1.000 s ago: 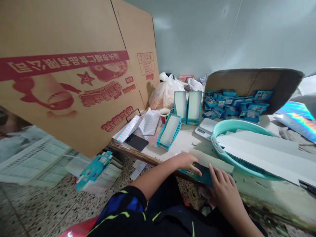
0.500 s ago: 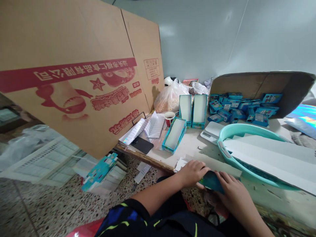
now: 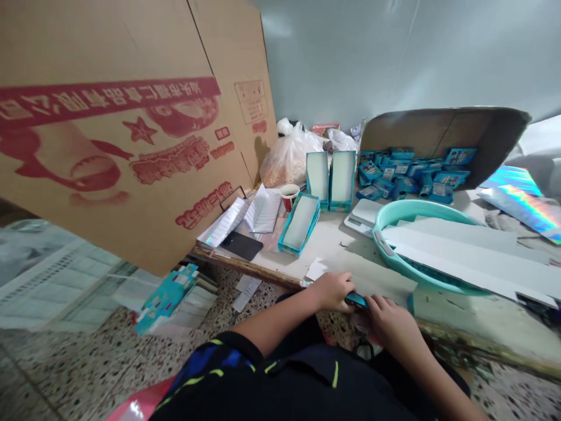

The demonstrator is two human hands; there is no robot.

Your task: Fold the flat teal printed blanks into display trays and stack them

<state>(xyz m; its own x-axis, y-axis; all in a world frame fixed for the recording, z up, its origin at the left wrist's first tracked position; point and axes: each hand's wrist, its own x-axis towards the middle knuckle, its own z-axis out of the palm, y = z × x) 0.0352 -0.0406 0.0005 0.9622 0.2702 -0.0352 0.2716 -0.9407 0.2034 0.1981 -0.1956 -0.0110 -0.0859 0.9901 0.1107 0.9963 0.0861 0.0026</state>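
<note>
Smartphone (image 3: pixel 242 246), flat and black, is seen on the white tabletop (image 3: pixel 328 234), left of stacked blue-edged card trays (image 3: pixel 299 222). At the front edge, between the left hand (image 3: pixel 335 291) and the right hand (image 3: pixel 390 318), fingers of both curled nearly closed, a long blue-and-white cardboard blank (image 3: pixel 379 276) is gripped by its near side. Farther right, an oval turquoise plastic basin (image 3: pixel 383 238) is noted.

The carton blank (image 3: pixel 379 276) was of thin paperboard, and its pale side looked matt. The big shipping carton (image 3: pixel 175 58) was of brown cardboard, also matt. The basin (image 3: pixel 418 206) looked like smooth plastic; the tied bag (image 3: pixel 291 156), thin, wrinkled and shiny plastic. The rainbow-coloured sheets (image 3: pixel 530 213) were glossy, and the table edge (image 3: pixel 249 269) looked like rough wood.
</note>
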